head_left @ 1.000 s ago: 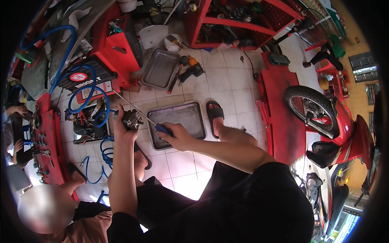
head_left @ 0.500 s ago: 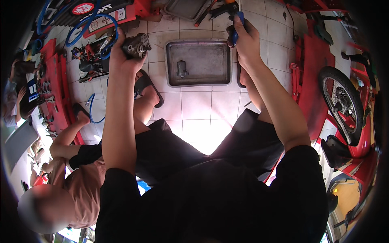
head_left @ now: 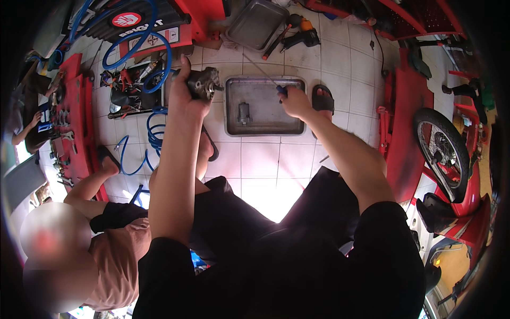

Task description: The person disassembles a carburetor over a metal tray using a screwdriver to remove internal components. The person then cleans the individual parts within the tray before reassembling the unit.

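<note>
My left hand [head_left: 187, 98] is closed around a grey metal engine part that looks like a carburetor [head_left: 206, 84], held up left of the tray with its ports and fittings facing right. My right hand [head_left: 296, 103] grips a screwdriver by its blue handle [head_left: 281, 91]. The long thin shaft slants away to the upper left, over the far rim of a grey metal tray [head_left: 265, 131]. Inside the tray, toward its left, stands or lies a small dark cylinder [head_left: 244, 112]. The screwdriver's tip appears apart from the carburetor.
Beyond the tray lie a second tray [head_left: 257, 24], a red-handled hammer [head_left: 276, 42] and a black gun-shaped tool [head_left: 302, 38]. A tool-filled box [head_left: 135, 98] and coiled blue hose [head_left: 154, 133] are at left. Another person [head_left: 114, 260] sits lower left; a motorcycle wheel [head_left: 442, 154] stands at right.
My right hand has come down and leftward with the screwdriver, whose shaft now shows over the tray. My left hand still holds the carburetor. The whole view has shifted slightly.
</note>
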The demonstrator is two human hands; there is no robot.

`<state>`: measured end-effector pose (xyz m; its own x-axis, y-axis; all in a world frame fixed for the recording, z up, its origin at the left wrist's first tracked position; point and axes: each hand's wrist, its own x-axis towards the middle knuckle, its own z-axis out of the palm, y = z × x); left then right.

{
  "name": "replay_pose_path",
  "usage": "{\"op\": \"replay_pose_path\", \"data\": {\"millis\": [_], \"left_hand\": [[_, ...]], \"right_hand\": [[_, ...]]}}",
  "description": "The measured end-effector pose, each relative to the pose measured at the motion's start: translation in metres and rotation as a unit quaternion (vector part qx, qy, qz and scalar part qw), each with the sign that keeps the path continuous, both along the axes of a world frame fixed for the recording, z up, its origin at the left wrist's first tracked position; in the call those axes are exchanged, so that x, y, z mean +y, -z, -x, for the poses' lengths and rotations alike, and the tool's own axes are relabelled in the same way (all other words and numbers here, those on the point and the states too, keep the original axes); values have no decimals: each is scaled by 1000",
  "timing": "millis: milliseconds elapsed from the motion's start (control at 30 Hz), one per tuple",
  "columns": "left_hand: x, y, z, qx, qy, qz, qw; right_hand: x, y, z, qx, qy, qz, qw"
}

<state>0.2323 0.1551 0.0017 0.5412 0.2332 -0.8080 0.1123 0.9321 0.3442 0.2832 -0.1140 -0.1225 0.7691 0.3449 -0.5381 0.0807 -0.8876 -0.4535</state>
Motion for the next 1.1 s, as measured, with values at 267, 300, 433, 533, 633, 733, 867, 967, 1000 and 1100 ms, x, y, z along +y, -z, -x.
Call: {"op": "replay_pose_path", "data": {"millis": [267, 300, 433, 533, 633, 733, 867, 967, 1000, 1100], "left_hand": [[-27, -10, 16, -25, 18, 15, 999], [-25, -11, 15, -15, 28, 32, 999], [-21, -11, 11, 32, 68, 1, 997], [-14, -9, 9, 61, 83, -11, 995], [-10, -6, 12, 35, 86, -10, 996], [-12, -4, 17, 27, 69, -7, 997], [-18, -2, 24, 32, 73, 21, 997], [-20, 2, 26, -1, 39, 27, 999], [-21, 3, 26, -14, 22, 28, 999], [-15, 5, 29, -10, 29, 39, 999]], "right_hand": [[147, 143, -102, 4, -34, 95, 995], [166, 160, -114, 13, -25, 85, 996], [207, 212, -131, 7, -35, 34, 999], [211, 227, -133, -28, -61, 15, 998], [203, 231, -137, -83, -70, -16, 994], [187, 227, -134, -119, -110, -62, 985], [145, 195, -103, -159, -136, -169, 963], [99, 135, -80, 17, -97, -223, 970], [82, 109, -73, 112, -70, -228, 965], [42, 29, -53, 124, -50, -275, 952]]}}
